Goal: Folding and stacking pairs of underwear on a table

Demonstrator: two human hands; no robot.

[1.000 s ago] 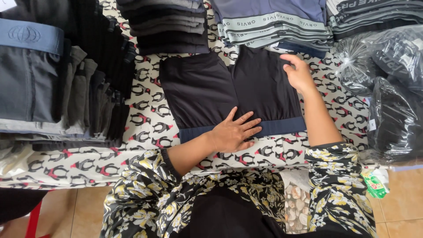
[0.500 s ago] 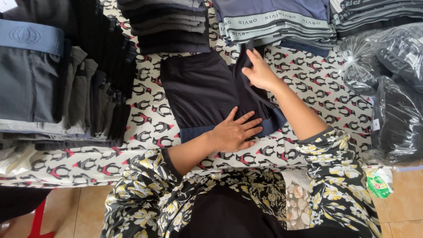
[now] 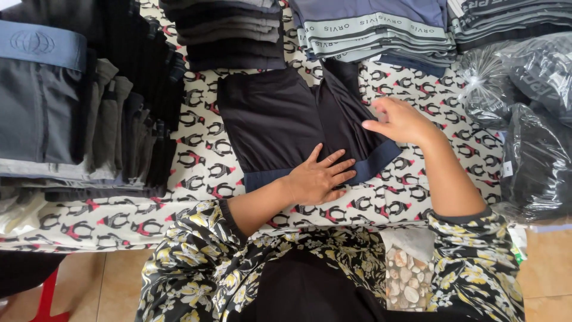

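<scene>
Patterned cloth (image 3: pixel 196 161) | left hand (image 3: pixel 319 176) flat (fingers spread) on black garment (image 3: pixel 274 119); right hand (image 3: pixel 402 122) open

one black garment (image 3: pixel 274 116) being folded, two hands, five stacks of folded garments, two plastic-wrapped bundles

A white cloth printed with black-and-red penguins (image 3: pixel 196 158) covers the work surface. Below it lies a tan tiled floor (image 3: pixel 548 262) in even daylight.

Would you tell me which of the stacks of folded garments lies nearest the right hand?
The blue-grey stack with pale waistbands, directly beyond the right hand.
</scene>
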